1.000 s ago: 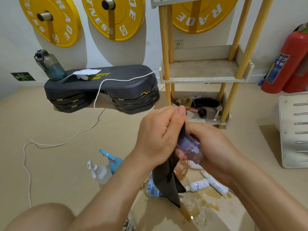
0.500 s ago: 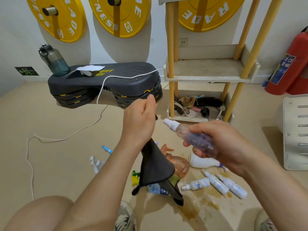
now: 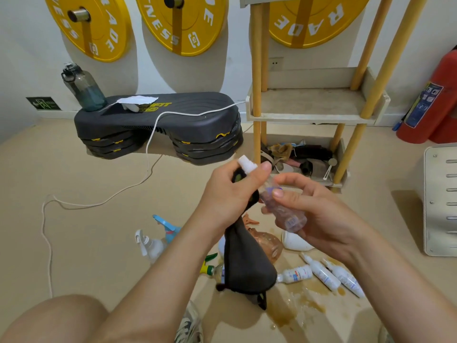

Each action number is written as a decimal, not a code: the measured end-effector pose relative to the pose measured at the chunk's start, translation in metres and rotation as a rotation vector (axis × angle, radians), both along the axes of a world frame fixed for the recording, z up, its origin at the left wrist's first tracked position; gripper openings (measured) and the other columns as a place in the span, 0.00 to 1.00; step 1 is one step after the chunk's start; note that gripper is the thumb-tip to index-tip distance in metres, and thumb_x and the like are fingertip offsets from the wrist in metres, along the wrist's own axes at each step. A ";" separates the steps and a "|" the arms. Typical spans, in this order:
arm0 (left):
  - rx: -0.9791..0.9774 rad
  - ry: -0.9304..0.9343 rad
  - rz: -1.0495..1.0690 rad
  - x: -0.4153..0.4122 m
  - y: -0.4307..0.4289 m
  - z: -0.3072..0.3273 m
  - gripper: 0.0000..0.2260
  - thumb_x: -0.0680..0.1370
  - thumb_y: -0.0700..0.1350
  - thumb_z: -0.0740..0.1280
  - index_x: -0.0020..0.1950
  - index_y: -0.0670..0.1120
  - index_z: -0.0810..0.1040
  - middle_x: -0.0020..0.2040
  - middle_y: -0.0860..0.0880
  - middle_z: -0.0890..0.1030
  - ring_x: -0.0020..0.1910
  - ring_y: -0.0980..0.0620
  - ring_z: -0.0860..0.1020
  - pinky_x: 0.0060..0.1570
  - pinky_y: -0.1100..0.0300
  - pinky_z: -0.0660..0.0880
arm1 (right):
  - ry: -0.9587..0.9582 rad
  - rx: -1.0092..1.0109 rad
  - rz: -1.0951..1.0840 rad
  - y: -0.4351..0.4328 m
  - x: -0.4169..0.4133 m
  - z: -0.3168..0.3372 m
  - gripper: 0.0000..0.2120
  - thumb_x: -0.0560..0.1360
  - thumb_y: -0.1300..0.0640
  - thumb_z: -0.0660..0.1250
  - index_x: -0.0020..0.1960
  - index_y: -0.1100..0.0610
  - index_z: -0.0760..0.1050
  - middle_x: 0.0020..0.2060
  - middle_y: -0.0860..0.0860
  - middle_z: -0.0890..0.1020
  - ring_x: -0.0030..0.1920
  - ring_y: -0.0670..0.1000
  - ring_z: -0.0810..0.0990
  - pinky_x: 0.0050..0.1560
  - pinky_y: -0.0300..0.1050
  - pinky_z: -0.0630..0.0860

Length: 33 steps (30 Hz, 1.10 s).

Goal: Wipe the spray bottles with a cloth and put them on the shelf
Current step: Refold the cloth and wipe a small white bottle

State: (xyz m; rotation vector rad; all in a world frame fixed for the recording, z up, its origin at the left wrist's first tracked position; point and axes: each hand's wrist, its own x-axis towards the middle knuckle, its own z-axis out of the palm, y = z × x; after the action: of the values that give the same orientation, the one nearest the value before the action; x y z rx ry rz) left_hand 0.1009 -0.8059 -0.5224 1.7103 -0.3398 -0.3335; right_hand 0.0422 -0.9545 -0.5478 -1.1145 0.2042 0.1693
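Head view, one entry. Small clear spray bottle (image 3: 284, 211): held in the air between both hands, above the floor (image 3: 99, 231). Its long axis is tilted, white nozzle (image 3: 246, 163) up and left, base down and right. Right hand (image 3: 321, 214): thumb and fingers curled round the bottle's body, grasping it. Left hand (image 3: 230, 191): clenched on a dark cloth (image 3: 247, 266), which it presses against the bottle's neck just under the nozzle while the rest hangs loose below. Shelf (image 3: 314, 118): ahead and to the right of the hands, well apart from them, its middle tier at about the level of the nozzle. The right hand is the nearer one, so I judge the placing falls to it. Other spray bottles (image 3: 295, 273): lying on the floor beneath the hands, beside a brown spill (image 3: 306, 293).
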 end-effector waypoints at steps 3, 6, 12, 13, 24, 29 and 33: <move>-0.122 0.036 0.069 0.003 0.005 0.002 0.14 0.78 0.51 0.68 0.46 0.39 0.80 0.36 0.46 0.81 0.38 0.49 0.79 0.42 0.52 0.79 | -0.070 -0.065 0.210 0.001 0.005 -0.013 0.48 0.51 0.43 0.86 0.68 0.46 0.72 0.58 0.50 0.84 0.57 0.49 0.82 0.52 0.45 0.78; -0.112 -0.004 0.088 0.004 0.011 0.001 0.18 0.77 0.53 0.69 0.45 0.36 0.79 0.35 0.46 0.76 0.37 0.49 0.75 0.41 0.51 0.73 | -0.104 -0.078 0.402 0.015 0.007 -0.024 0.51 0.55 0.39 0.83 0.74 0.42 0.66 0.68 0.49 0.77 0.69 0.50 0.74 0.70 0.57 0.68; -0.162 0.015 0.310 0.017 0.033 -0.012 0.15 0.79 0.53 0.68 0.39 0.43 0.75 0.30 0.48 0.71 0.30 0.53 0.69 0.30 0.57 0.71 | -0.066 -0.212 0.455 0.039 0.017 -0.035 0.19 0.71 0.55 0.75 0.59 0.57 0.77 0.46 0.49 0.86 0.47 0.46 0.84 0.47 0.36 0.77; -0.171 0.015 0.365 0.021 0.040 -0.013 0.15 0.79 0.52 0.68 0.38 0.44 0.73 0.30 0.49 0.69 0.28 0.55 0.66 0.26 0.61 0.66 | -0.034 -0.277 0.398 0.044 0.021 -0.046 0.10 0.74 0.57 0.73 0.53 0.61 0.80 0.43 0.53 0.85 0.42 0.48 0.84 0.45 0.37 0.77; 0.597 -0.030 0.456 0.058 0.137 -0.137 0.06 0.75 0.43 0.69 0.50 0.52 0.82 0.44 0.52 0.83 0.47 0.48 0.81 0.59 0.52 0.75 | 0.156 -0.456 0.040 0.068 0.043 -0.095 0.11 0.82 0.52 0.63 0.46 0.54 0.80 0.31 0.54 0.77 0.28 0.51 0.74 0.32 0.41 0.70; 0.793 0.006 0.398 0.052 0.164 -0.216 0.06 0.81 0.40 0.61 0.52 0.43 0.77 0.46 0.42 0.81 0.42 0.47 0.75 0.46 0.56 0.70 | 0.179 -0.503 0.013 0.078 0.057 -0.124 0.09 0.82 0.50 0.63 0.52 0.49 0.81 0.38 0.54 0.83 0.39 0.53 0.80 0.45 0.52 0.77; 0.857 0.016 0.346 0.055 0.178 -0.264 0.08 0.82 0.38 0.59 0.52 0.48 0.76 0.47 0.47 0.76 0.45 0.48 0.73 0.42 0.57 0.67 | 0.257 -0.454 -0.022 0.090 0.066 -0.157 0.09 0.82 0.51 0.63 0.58 0.45 0.81 0.48 0.46 0.86 0.51 0.49 0.84 0.56 0.50 0.79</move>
State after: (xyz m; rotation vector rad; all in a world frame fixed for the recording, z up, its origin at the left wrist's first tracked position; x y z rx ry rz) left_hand 0.1562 -0.6276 -0.7860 2.5545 0.1523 -0.2466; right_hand 0.1082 -0.8649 -0.7050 -1.5409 0.5018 0.2550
